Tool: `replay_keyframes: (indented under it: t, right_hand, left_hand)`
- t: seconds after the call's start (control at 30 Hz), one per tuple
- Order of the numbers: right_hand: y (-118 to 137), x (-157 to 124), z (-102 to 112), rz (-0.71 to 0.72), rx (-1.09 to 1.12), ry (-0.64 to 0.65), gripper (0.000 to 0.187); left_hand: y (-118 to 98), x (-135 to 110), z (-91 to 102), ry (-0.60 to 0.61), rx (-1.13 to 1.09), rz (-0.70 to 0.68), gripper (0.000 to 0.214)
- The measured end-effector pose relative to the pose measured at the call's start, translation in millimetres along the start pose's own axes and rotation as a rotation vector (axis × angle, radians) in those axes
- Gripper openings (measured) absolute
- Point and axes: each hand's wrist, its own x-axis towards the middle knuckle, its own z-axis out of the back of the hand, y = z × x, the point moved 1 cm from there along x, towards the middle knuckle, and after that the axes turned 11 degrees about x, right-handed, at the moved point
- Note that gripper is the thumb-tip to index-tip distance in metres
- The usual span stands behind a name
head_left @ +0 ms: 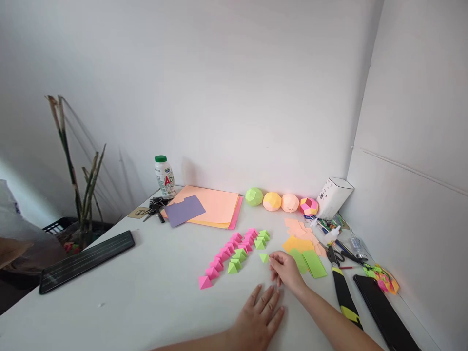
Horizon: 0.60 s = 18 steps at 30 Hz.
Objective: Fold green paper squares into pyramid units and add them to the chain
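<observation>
My right hand (287, 270) has its thumb and fingers pinched together at the right corner of a small green folded paper piece (263, 258). My left hand (259, 314) lies flat on the white table, fingers spread and holding nothing. Beyond the hands, pink folded paper pieces (222, 254) stand in a slanting row, with a shorter row of green folded pieces (237, 261) beside it. More green pieces (261, 241) are grouped behind the pinched one. Green paper sheets (314, 264) lie just right of my right hand.
Several paper balls (272, 201) line the wall. Orange and peach slips (302, 236), scissors (332, 254), a cutter (343, 292) and a black phone (382, 312) lie right. Left are coloured sheets (215, 202), a purple sheet (185, 211), a bottle (165, 178), keys (157, 207) and a black bar (87, 262).
</observation>
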Motion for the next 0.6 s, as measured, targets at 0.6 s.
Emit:
replay_keyframes:
  t: [0.6]
  right_hand:
    - [2,39,-17,-0.031,-0.073,-0.106,0.015]
  left_hand:
    - [-4,-9,31.4,0.054,-0.096,-0.018,0.084]
